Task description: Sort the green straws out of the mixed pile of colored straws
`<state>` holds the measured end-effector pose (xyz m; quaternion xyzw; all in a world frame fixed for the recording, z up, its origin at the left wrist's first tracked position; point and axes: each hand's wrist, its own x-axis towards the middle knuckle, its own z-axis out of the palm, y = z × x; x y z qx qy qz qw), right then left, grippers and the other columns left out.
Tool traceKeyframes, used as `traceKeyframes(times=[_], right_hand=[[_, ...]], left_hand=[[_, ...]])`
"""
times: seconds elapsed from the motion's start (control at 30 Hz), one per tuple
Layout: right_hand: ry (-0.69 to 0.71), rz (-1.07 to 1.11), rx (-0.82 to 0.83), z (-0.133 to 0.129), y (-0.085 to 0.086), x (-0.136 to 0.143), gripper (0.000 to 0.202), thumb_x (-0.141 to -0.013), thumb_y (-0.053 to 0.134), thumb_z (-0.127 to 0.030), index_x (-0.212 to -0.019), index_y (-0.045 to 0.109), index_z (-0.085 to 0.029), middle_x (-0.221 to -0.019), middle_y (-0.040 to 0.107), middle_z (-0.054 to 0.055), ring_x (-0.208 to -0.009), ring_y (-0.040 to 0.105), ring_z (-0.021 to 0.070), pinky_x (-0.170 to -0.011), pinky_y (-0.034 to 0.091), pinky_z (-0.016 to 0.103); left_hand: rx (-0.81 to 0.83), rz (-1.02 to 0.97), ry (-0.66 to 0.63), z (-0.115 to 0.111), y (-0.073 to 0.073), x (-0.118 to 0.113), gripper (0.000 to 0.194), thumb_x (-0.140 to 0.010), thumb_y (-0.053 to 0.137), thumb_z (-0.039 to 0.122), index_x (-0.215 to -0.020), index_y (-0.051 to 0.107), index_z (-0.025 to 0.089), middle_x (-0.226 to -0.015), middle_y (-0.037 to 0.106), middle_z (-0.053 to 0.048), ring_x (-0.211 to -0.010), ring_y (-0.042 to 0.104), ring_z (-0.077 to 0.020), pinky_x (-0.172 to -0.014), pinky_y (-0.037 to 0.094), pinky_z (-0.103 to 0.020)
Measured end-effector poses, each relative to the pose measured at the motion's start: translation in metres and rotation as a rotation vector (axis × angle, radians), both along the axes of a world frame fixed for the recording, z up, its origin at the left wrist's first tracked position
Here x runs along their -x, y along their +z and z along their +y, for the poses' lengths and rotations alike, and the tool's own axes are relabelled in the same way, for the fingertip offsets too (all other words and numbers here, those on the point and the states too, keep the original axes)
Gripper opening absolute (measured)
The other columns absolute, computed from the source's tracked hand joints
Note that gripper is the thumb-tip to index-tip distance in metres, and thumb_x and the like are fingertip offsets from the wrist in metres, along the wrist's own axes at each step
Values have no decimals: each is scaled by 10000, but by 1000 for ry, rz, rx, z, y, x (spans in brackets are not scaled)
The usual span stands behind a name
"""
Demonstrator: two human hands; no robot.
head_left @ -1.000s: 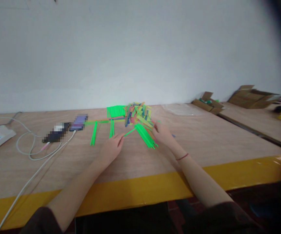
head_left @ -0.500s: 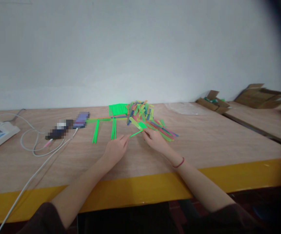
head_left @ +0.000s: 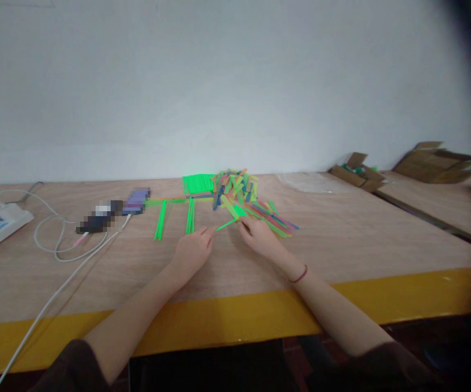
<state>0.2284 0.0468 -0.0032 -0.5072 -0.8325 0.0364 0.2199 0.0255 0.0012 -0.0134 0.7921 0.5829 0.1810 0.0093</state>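
Green stick (head_left: 225,225) is stretching between a left hand (head_left: 194,251), nearly closed and pinching one end, and a right hand (head_left: 260,237), fingers curled at its other end, above a table (head_left: 235,277).

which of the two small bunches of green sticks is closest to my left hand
The right-hand bunch: it lies just beyond your left hand and nearer the multicoloured pile. The other small bunch sits farther to the left.

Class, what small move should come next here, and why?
Perhaps the right hand should pinch the thin, straight, green, plastic-looking stick snugly: that hand's fingertips are at the far end, while the left hand holds the near end.
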Motion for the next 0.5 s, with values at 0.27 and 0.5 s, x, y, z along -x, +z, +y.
traceKeyframes(times=[0.27, 0.5], right_hand=[[-38, -204, -71, -7, 0, 4, 341, -960, 333, -252, -1034, 649, -149, -932, 706, 121, -801, 645, 225, -709, 414, 297], [10, -170, -92, -12, 1, 9, 302, -936, 370, -243, -1008, 646, -144, -903, 686, 120, -793, 614, 219, -724, 403, 302]], left_hand=[[-17, 96, 13, 0, 5, 6, 384, -978, 346, 261, -1271, 595, 258, -1042, 672, -92, -849, 672, -223, -698, 507, -306], [-36, 113, -14, -1, 8, 8, 388, -969, 354, 239, -1276, 590, 247, -1036, 663, -96, -852, 663, -221, -720, 507, -310]])
